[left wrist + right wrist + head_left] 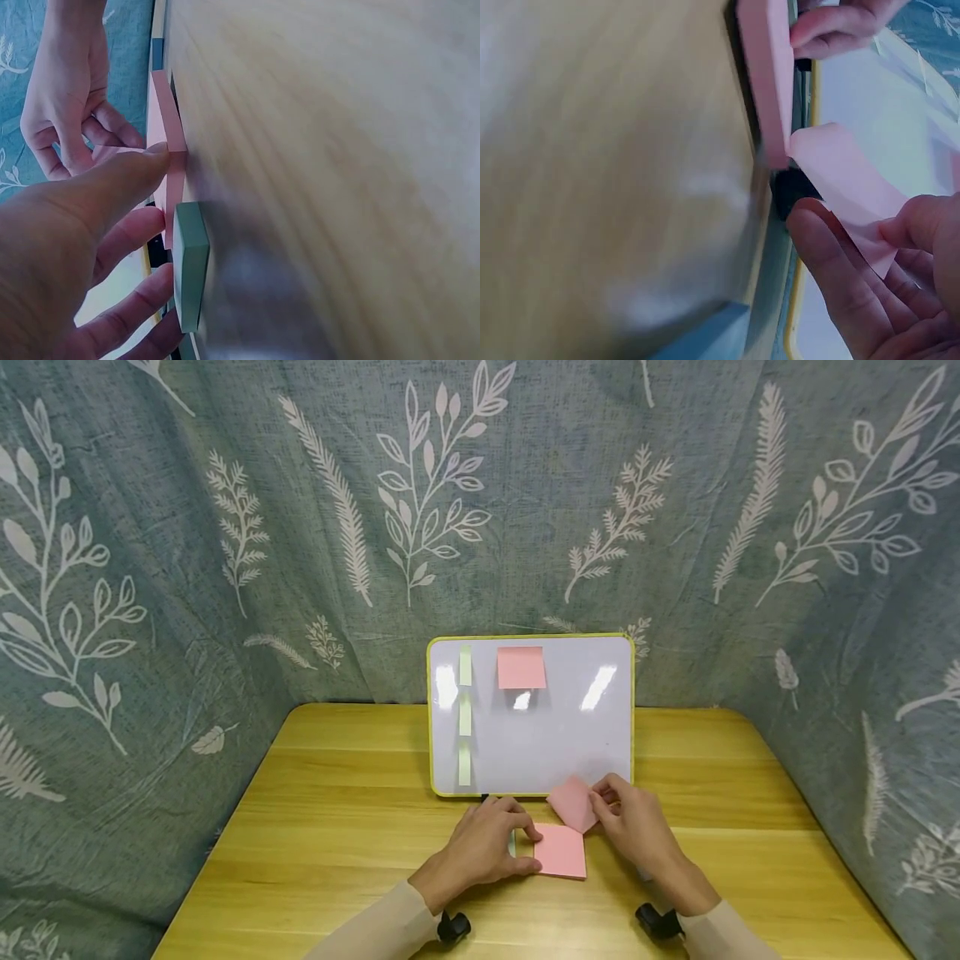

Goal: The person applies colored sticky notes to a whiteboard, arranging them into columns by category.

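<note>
A pad of pink sticky notes lies on the table below the whiteboard. My left hand holds it by its left edge, thumb at the near corner and a finger at the far one. Above the pad's far right corner, my right hand pinches a single pink sticky note between thumb and fingers. That note is bent and tilted; whether its lower corner still sticks to the pad, I cannot tell. Beside the left fingers stands a green sticky note pad, mostly hidden by that hand in the head view.
A yellow-framed whiteboard stands behind the hands, bearing three pale green strips and a pink note. A blue block lies near the right wrist. Leaf-patterned cloth surrounds the wooden table.
</note>
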